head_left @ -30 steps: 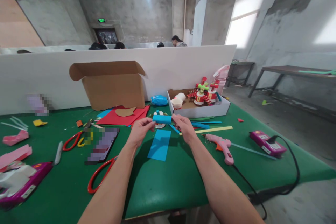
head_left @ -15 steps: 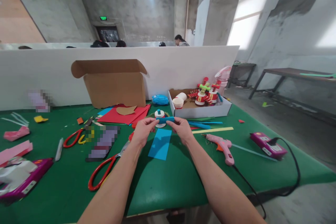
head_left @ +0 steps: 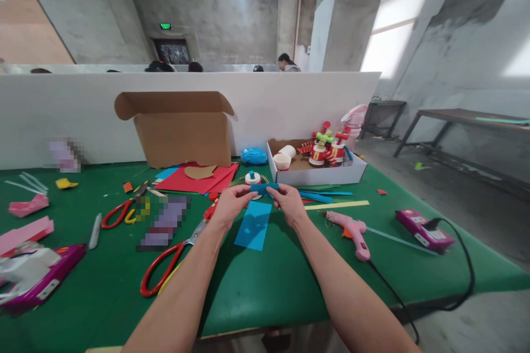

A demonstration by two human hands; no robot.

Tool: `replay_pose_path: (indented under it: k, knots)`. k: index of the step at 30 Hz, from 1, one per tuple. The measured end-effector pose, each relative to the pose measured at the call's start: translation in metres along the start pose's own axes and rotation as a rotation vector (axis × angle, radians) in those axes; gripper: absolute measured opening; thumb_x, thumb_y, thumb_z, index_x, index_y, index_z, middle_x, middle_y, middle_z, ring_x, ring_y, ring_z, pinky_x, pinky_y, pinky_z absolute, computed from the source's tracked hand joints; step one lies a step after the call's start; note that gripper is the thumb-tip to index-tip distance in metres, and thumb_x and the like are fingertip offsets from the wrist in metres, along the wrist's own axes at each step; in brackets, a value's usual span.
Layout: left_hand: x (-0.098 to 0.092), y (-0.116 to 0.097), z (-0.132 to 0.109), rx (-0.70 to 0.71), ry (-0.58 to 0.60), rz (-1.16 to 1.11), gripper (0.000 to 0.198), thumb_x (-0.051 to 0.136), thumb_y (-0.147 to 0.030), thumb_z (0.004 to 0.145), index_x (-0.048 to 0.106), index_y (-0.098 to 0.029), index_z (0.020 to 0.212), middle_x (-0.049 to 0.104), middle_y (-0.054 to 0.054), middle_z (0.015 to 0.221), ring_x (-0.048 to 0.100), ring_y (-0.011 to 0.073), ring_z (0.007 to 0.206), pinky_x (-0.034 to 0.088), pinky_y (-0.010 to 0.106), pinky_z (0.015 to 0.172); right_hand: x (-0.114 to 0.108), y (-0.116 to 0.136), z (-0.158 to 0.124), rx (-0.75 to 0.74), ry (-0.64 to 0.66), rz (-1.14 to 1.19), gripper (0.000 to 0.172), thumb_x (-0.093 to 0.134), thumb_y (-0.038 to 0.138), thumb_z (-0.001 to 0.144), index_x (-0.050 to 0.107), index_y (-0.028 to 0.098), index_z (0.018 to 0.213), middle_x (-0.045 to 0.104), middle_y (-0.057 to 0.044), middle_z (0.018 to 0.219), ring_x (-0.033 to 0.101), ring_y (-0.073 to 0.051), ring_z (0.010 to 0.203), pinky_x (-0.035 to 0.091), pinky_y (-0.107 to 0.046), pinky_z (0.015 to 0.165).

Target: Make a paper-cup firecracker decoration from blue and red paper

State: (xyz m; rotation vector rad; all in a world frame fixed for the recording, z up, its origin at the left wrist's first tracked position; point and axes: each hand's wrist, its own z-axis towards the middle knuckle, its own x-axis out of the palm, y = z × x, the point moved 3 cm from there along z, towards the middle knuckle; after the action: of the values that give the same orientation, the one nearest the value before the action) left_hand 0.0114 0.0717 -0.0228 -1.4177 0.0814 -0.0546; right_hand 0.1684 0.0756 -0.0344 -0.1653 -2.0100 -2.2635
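Observation:
Between my two hands I hold a small blue paper strip [head_left: 264,190], stretched level above the table. My left hand [head_left: 232,205] pinches its left end, and my right hand [head_left: 289,203] pinches the right end. Just behind the strip stands a white paper cup figure [head_left: 253,177] with a blue piece on top and coiled arms at its sides; the strip and fingers cover its lower part. A flat blue paper sheet [head_left: 253,226] lies on the green table below my hands. Large red-handled scissors [head_left: 165,265] rest beside my left forearm.
To the right lie a pink glue gun [head_left: 350,229] with a cord and a purple power strip [head_left: 424,230]. A white box [head_left: 318,176] holds cups and finished figures. Red paper [head_left: 199,179], smaller scissors [head_left: 118,212] and another purple power strip [head_left: 49,281] are on the left.
The blue strip has tilted slightly between my fingers and looks darker. Both hands stay in nearly the same place; the whole view has shifted a little.

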Motion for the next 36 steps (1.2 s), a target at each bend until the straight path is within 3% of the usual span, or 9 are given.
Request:
replay_pose_path:
  k: [5,10,15,19,28,33,36]
  knots:
    - [-0.001,0.001,0.000,-0.015,-0.017,-0.034,0.039,0.079,-0.046,0.055,0.071,-0.014,0.076,0.060,-0.001,0.062,0.043,0.0069,0.052,0.035,0.021,0.050,0.001,-0.001,0.000,-0.015,0.000,-0.008,0.032,0.073,0.048,0.060,0.061,0.018,0.063,0.042,0.008,0.039,0.032,-0.006,0.038,0.024,-0.022,0.040]
    - [0.001,0.001,-0.001,-0.031,-0.046,-0.063,0.040,0.078,-0.048,0.055,0.070,-0.015,0.075,0.060,-0.001,0.063,0.043,0.0069,0.051,0.035,0.021,0.050,0.001,0.006,-0.001,-0.094,-0.004,-0.057,0.026,0.073,0.043,0.061,0.065,0.018,0.063,0.055,0.003,0.050,0.047,-0.011,0.049,0.040,-0.025,0.051]
    - [0.000,-0.006,0.000,0.065,-0.094,-0.070,0.033,0.078,-0.044,0.052,0.068,-0.016,0.065,0.057,-0.002,0.062,0.044,0.0071,0.050,0.036,0.022,0.049,0.002,0.009,-0.002,-0.141,0.039,-0.046,0.021,0.072,0.040,0.064,0.067,0.020,0.068,0.062,0.001,0.058,0.056,-0.015,0.058,0.048,-0.029,0.060]
    - [-0.002,-0.008,0.001,0.086,-0.116,-0.064,0.030,0.077,-0.042,0.055,0.070,-0.016,0.069,0.056,-0.003,0.060,0.043,0.0068,0.048,0.035,0.022,0.047,0.002,0.008,-0.001,-0.144,0.080,0.047,0.023,0.073,0.039,0.064,0.069,0.021,0.077,0.066,0.000,0.065,0.061,-0.017,0.063,0.052,-0.034,0.069]
    - [0.003,-0.001,-0.001,-0.037,0.006,-0.174,0.039,0.079,-0.042,0.055,0.071,-0.015,0.081,0.056,-0.004,0.055,0.042,0.0052,0.043,0.033,0.021,0.043,0.005,0.004,-0.001,-0.133,0.078,0.106,0.025,0.075,0.038,0.063,0.069,0.022,0.081,0.069,-0.001,0.074,0.064,-0.019,0.073,0.053,-0.037,0.078]
    - [0.003,-0.002,-0.002,-0.063,-0.017,-0.190,0.035,0.079,-0.042,0.053,0.067,-0.013,0.068,0.049,-0.006,0.044,0.041,0.0050,0.039,0.031,0.021,0.042,0.007,0.002,-0.002,-0.103,0.092,0.164,0.023,0.076,0.036,0.063,0.071,0.022,0.081,0.071,0.000,0.076,0.065,-0.018,0.075,0.052,-0.037,0.082]
    - [0.004,-0.004,-0.003,-0.115,0.060,-0.210,0.033,0.080,-0.040,0.052,0.064,-0.013,0.065,0.047,-0.007,0.044,0.040,0.0044,0.038,0.031,0.020,0.041,0.008,0.001,-0.002,-0.073,0.115,0.178,0.025,0.077,0.036,0.061,0.071,0.021,0.080,0.071,0.000,0.075,0.066,-0.017,0.074,0.052,-0.036,0.083]
